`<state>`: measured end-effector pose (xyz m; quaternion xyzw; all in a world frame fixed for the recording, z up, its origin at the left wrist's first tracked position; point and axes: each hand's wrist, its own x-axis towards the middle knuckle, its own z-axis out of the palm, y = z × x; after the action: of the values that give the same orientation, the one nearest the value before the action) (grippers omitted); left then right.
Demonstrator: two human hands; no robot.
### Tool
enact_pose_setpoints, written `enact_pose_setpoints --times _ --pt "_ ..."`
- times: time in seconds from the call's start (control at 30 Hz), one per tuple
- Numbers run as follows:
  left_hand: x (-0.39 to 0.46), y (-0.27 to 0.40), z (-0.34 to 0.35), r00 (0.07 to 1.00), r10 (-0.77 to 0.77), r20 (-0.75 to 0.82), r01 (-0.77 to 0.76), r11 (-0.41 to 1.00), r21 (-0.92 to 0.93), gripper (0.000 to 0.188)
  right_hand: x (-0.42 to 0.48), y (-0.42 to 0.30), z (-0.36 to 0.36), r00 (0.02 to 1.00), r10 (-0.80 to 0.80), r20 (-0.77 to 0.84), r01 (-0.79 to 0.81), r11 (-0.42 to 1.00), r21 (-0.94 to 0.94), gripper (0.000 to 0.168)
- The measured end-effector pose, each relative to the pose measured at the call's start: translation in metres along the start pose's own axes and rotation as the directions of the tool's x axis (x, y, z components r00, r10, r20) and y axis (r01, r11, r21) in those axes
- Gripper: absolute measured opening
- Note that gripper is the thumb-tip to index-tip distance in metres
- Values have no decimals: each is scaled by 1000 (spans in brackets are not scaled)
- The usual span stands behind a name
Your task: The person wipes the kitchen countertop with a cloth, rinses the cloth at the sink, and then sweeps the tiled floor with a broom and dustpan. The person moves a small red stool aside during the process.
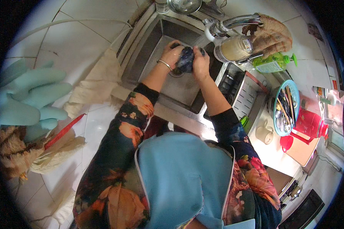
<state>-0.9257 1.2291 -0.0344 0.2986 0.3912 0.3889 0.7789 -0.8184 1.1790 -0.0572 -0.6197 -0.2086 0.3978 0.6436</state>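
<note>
Over a stainless steel sink (172, 94), my left hand (171, 55) and my right hand (200, 61) clasp a wet, blue-black bundle (185, 61) from both sides. Dark bits of it also show between the fingers of each hand. Whether it is cloth or something else, I cannot tell. A bangle (164, 64) circles my left wrist. Water sprays beside my hands from a white faucet head (209, 32). Below the bundle, the sink's drain (177, 75) is partly hidden.
A clear-bodied water filter (235, 48) hangs at the faucet. Rightward stand a green pump bottle (272, 63), a dish rack (248, 91), a blue basket of cutlery (294, 86), a mug (265, 133) and a red jug (308, 123). Rubber gloves (43, 94) and cloths (94, 80) hang leftward.
</note>
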Motion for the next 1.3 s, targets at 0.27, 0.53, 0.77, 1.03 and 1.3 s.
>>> enact_pose_setpoints --times 0.27,0.53,0.77,1.03,1.3 --pt "-11 29 11 823 447 351 -543 435 718 10 2 -40 2 845 476 244 -500 864 48 32" --pt "-13 35 23 697 464 547 -664 129 737 19 18 -36 2 670 599 439 -684 728 50 25" --pt "12 10 -11 996 92 11 -66 620 782 44 23 -52 -12 831 544 121 -471 802 -369 33" --pt "37 -58 -98 908 -381 -177 420 807 416 15 73 -23 -48 862 402 309 -113 747 -655 55" --pt "13 48 -60 992 -64 -110 91 962 258 21 69 -31 -80 894 437 98 -365 838 -406 43"
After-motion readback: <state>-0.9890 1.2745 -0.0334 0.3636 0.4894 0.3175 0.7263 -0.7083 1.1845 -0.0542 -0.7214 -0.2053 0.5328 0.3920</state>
